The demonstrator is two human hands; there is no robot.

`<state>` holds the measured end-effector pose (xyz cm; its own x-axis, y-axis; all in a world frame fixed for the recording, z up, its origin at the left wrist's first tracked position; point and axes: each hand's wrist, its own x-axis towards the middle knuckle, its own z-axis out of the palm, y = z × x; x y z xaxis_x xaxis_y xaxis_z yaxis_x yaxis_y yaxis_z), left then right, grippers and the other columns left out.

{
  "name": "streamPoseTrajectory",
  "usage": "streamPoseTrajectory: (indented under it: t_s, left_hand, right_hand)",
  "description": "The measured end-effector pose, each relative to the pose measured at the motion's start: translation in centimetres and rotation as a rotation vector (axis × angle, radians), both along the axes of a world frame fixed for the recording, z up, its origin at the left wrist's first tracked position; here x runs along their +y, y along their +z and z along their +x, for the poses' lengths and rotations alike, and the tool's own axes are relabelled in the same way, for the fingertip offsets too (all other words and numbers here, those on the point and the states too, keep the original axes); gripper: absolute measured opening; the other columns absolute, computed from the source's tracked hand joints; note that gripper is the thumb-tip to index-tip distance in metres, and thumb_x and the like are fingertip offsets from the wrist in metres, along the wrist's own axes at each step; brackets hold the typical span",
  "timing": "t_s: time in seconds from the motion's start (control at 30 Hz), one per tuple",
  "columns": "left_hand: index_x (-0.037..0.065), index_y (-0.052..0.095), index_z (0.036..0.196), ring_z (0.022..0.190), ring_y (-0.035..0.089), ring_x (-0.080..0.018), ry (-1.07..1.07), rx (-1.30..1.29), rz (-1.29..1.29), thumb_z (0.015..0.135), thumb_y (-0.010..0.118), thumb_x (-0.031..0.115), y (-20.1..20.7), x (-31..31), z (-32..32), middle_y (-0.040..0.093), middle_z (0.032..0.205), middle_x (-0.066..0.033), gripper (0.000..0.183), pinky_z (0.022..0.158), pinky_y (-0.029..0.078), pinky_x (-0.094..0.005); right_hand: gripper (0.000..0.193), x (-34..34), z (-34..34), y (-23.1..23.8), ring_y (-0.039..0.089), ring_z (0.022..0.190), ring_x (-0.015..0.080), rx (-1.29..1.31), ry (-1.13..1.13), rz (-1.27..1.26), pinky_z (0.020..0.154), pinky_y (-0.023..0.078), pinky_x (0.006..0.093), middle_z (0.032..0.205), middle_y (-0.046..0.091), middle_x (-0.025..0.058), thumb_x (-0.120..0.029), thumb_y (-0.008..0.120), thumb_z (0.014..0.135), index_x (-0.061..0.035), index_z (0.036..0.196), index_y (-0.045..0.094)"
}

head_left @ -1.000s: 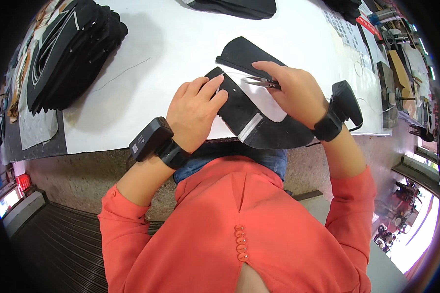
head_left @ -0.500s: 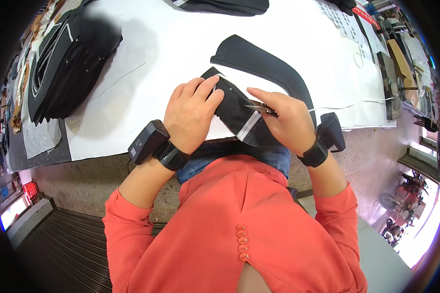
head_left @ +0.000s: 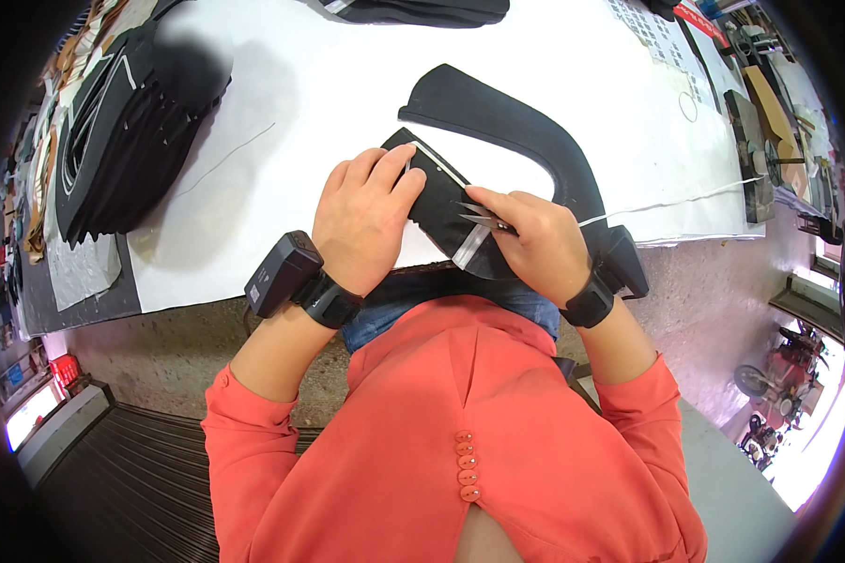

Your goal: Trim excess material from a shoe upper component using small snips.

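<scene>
My left hand [head_left: 362, 223] is closed on the upper end of a black fabric piece [head_left: 432, 200], its index fingertip and thumb pressing near the far edge. A thin white cord [head_left: 439, 163] lies along that edge, from my left fingertip to my right thumb. In my right hand [head_left: 546, 242] is a small pair of scissors [head_left: 483, 218], blades pointing left over the fabric and slightly apart. A pale band [head_left: 470, 244] crosses the fabric below the blades. Beyond both hands a curved black panel [head_left: 507, 127] lies flat on the white-covered table [head_left: 319, 56].
A thick stack of black pieces [head_left: 127, 141] stands at the left, and another black pile [head_left: 432, 9] at the far edge. The cord's white tail [head_left: 671, 205] runs right toward a dark metal fixture [head_left: 751, 155]. A loose thread [head_left: 225, 158] lies left of my hands.
The white cord now lies straight along the fabric's far edge. My right hand has shifted slightly left and down with the scissors. My left hand stays almost in place.
</scene>
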<state>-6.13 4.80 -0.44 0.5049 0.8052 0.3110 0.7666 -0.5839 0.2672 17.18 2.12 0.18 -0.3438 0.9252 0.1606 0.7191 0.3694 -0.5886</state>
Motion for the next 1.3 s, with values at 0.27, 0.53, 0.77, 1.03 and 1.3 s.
streamPoseTrajectory:
  t_s: [0.27, 0.53, 0.77, 1.03, 1.3]
  left_hand:
    - [0.007, 0.063, 0.108, 0.116, 0.058, -0.0313, 0.005, 0.003, -0.003, 0.082, 0.068, 0.001, -0.01, -0.08, 0.10, 0.062, 0.130, -0.0075, 0.027, 0.097, 0.047, -0.0439]
    - [0.007, 0.062, 0.108, 0.116, 0.058, -0.0313, 0.013, 0.011, 0.001, 0.081, 0.069, 0.001, 0.01, -0.13, 0.16, 0.062, 0.130, -0.0072, 0.028, 0.098, 0.047, -0.0439]
    - [0.007, 0.063, 0.108, 0.116, 0.058, -0.0314, 0.009, 0.013, 0.008, 0.081, 0.069, 0.000, -0.09, -0.13, 0.14, 0.062, 0.131, -0.0071, 0.029, 0.098, 0.047, -0.0441]
    - [0.007, 0.063, 0.108, 0.116, 0.058, -0.0317, 0.007, 0.014, 0.009, 0.081, 0.069, 0.001, -0.07, -0.15, 0.15, 0.062, 0.131, -0.0076, 0.028, 0.098, 0.047, -0.0443]
    - [0.007, 0.063, 0.108, 0.116, 0.058, -0.0320, 0.008, 0.018, 0.004, 0.082, 0.068, 0.001, 0.03, -0.14, 0.16, 0.062, 0.131, -0.0077, 0.027, 0.098, 0.047, -0.0445]
  right_hand:
    - [0.036, 0.08, -0.06, -0.16, 0.068, 0.071, 0.0298, -0.046, 0.007, 0.019, 0.060, 0.054, 0.0413, 0.080, 0.069, 0.0076, -0.007, 0.068, 0.084, -0.0150, 0.119, 0.071]
    - [0.042, -0.01, -0.14, 0.15, 0.069, 0.070, 0.0293, -0.163, 0.048, 0.003, 0.059, 0.055, 0.0407, 0.080, 0.069, 0.0078, -0.003, 0.067, 0.081, -0.0136, 0.122, 0.070]
    - [0.043, -0.18, -0.17, 0.04, 0.069, 0.069, 0.0290, -0.154, 0.042, 0.008, 0.059, 0.055, 0.0406, 0.080, 0.069, 0.0074, -0.003, 0.067, 0.081, -0.0134, 0.122, 0.070]
    - [0.043, -0.15, -0.18, 0.06, 0.069, 0.069, 0.0281, -0.181, 0.053, 0.025, 0.058, 0.055, 0.0399, 0.079, 0.068, 0.0070, -0.003, 0.066, 0.081, -0.0124, 0.122, 0.070]
    - [0.047, -0.13, -0.11, 0.15, 0.069, 0.071, 0.0294, -0.194, 0.061, 0.002, 0.059, 0.054, 0.0399, 0.083, 0.070, 0.0089, -0.001, 0.067, 0.079, -0.0118, 0.125, 0.068]
